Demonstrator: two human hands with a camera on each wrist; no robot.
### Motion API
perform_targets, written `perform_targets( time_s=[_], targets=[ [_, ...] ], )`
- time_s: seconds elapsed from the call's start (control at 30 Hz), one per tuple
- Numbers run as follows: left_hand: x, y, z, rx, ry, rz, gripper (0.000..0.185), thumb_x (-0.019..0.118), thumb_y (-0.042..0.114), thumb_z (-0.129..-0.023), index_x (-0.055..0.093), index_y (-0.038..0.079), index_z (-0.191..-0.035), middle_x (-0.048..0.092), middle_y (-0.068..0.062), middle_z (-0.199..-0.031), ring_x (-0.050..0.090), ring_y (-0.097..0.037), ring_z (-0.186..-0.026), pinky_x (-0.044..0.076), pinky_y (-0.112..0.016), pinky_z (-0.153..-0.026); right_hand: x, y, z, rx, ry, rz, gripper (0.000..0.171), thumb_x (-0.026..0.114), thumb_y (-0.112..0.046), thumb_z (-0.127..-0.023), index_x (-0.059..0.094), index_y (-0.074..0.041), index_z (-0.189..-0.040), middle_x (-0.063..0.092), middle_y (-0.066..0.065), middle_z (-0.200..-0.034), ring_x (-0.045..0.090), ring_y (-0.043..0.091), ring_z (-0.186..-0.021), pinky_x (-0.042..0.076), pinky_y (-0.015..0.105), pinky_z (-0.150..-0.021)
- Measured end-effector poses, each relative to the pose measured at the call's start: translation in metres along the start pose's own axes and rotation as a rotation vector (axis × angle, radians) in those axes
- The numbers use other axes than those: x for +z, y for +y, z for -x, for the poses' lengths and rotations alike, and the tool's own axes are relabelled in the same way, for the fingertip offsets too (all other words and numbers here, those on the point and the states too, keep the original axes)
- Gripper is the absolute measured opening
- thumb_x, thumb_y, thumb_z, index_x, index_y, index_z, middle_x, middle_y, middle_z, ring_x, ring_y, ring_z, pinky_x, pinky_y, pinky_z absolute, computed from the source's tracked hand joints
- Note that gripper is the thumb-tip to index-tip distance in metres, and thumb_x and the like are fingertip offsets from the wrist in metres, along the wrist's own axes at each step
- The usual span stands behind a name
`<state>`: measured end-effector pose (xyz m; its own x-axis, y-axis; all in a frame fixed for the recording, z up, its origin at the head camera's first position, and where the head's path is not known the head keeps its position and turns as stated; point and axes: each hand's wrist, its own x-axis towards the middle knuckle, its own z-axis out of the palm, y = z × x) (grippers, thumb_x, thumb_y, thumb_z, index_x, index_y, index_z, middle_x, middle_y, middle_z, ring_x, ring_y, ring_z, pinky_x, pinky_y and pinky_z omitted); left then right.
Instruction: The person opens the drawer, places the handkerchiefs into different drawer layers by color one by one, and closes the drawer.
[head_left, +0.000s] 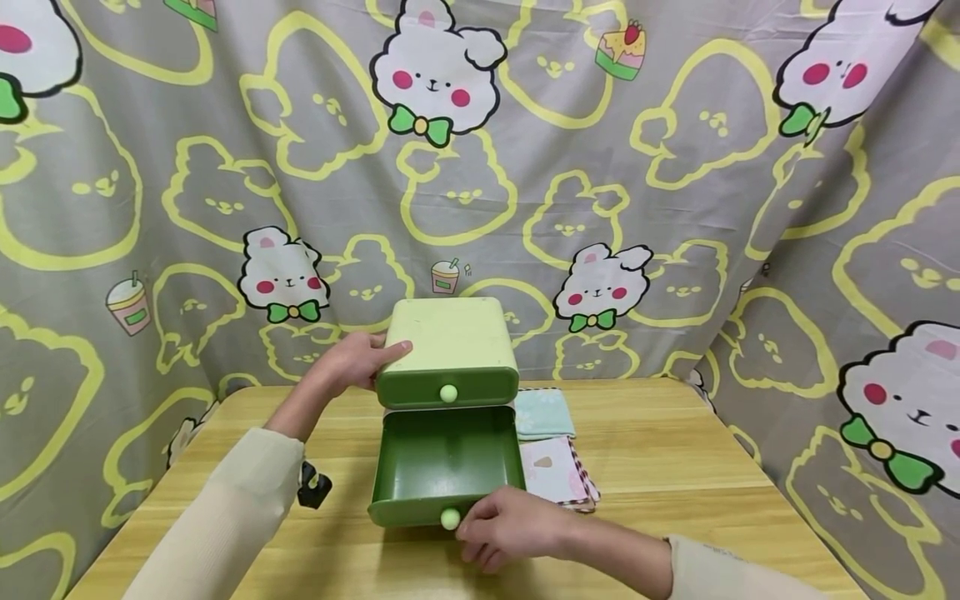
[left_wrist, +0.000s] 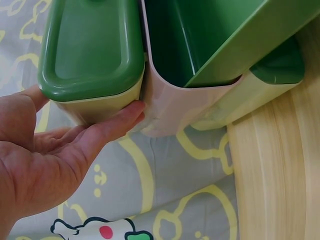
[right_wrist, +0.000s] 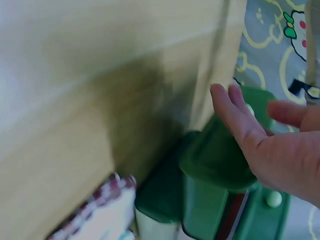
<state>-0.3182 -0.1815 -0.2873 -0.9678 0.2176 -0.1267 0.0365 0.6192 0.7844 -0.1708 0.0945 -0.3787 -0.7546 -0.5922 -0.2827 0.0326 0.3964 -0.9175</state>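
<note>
A drawer unit (head_left: 450, 333) with a pale green top and dark green fronts stands on the table. Its upper drawer is closed, and the middle drawer (head_left: 450, 458) is pulled well out, its visible floor bare. A lower green front (left_wrist: 281, 64) shows beneath it in the left wrist view. My left hand (head_left: 360, 358) rests on the unit's upper left corner, thumb on top, extended fingers against the side. My right hand (head_left: 517, 525) is beside the pulled-out drawer's round knob (head_left: 450, 518). In the right wrist view, its fingers (right_wrist: 232, 112) extend around the knob, thumb apart; contact is unclear.
Right of the unit lie a folded light blue cloth (head_left: 546, 414) and a white and pink cloth (head_left: 551, 471) with a striped edge. A small black object (head_left: 313, 486) shows by the left sleeve. A patterned curtain (head_left: 465, 208) hangs behind the wooden table (head_left: 660, 467).
</note>
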Motion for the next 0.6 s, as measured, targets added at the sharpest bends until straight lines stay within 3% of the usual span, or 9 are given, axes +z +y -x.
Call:
perform_targets(
  time_s=[0.17, 0.33, 0.6],
  targets=[
    [0.000, -0.001, 0.001, 0.004, 0.000, 0.007, 0.071, 0.056, 0.049, -0.103, 0.043, 0.000, -0.152, 0.068, -0.005, -0.080, 0.065, -0.015, -0.071, 0.057, -0.032, -0.072, -0.018, -0.015, 0.003, -0.022, -0.080, 0.133, 0.022, 0.060, -0.017, -0.101, 0.077, -0.003, -0.099, 0.075, 0.016, -0.087, 0.073, 0.030, -0.081, 0.062, 0.038, -0.072],
    [0.000, -0.002, 0.001, 0.004, -0.001, 0.014, 0.070, 0.056, 0.049, -0.103, 0.045, 0.001, -0.152, 0.069, -0.005, -0.080, 0.065, -0.015, -0.071, 0.058, -0.035, -0.075, -0.034, -0.031, 0.002, -0.036, -0.121, 0.155, 0.022, 0.062, -0.020, -0.101, 0.077, -0.005, -0.101, 0.073, 0.013, -0.081, 0.073, 0.032, -0.077, 0.062, 0.038, -0.069],
    [0.000, -0.003, 0.001, 0.006, 0.002, 0.012, 0.072, 0.056, 0.050, -0.102, 0.042, 0.001, -0.153, 0.067, -0.005, -0.081, 0.064, -0.015, -0.072, 0.058, -0.031, -0.072, -0.071, -0.053, 0.000, -0.124, 0.005, 0.193, 0.029, 0.064, -0.022, -0.101, 0.073, 0.001, -0.115, 0.072, 0.018, -0.091, 0.072, 0.030, -0.081, 0.062, 0.037, -0.073]
  ],
)
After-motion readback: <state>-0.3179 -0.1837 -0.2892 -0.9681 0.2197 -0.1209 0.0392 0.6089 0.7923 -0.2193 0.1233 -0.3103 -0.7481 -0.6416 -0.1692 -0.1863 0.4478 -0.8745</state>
